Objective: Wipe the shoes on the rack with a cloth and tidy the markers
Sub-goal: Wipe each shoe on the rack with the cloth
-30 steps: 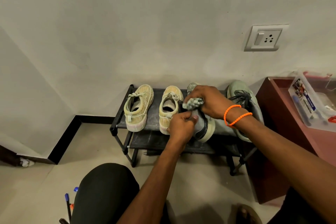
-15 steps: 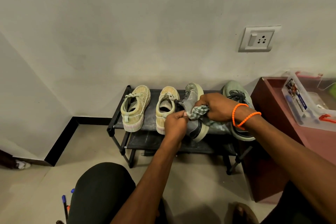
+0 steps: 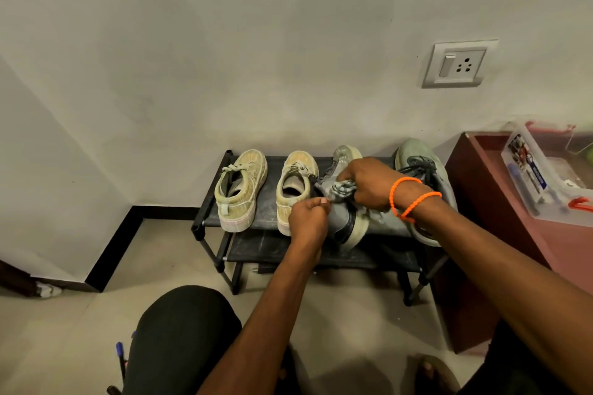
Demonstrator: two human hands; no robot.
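At the lower left edge of the view, a few markers [image 3: 120,354] lie on the floor beside the knee; they are light, stiff and apt to roll, and are best pinched at mid-barrel. None is held yet.

On the top shelf of the rack [image 3: 205,218], two tan shoes stand side by side: one [image 3: 240,191] near the left edge, the other [image 3: 295,191] just right of it, heels toward the front edge. They look light, with soft uppers and stiffer soles, so a grip at the heel or sole would serve best.

Toward the middle of the shelf a grey shoe [image 3: 345,224] is tipped on its side, its pale sole turned to the right. The left hand [image 3: 308,221] is curled at its heel opening and steadies it there. The cloth [image 3: 340,191], soft and bunched, is clenched in the right hand [image 3: 369,183] and pressed against the upper. A green shoe [image 3: 417,154] rests near the right edge, partly hidden by the right wrist.

Compared with half a second earlier, little is changed: the cloth is still held against the grey shoe, the right hand is shifted only slightly along it, and the left hand's hold at the heel is kept. The other shoes are unmoved.
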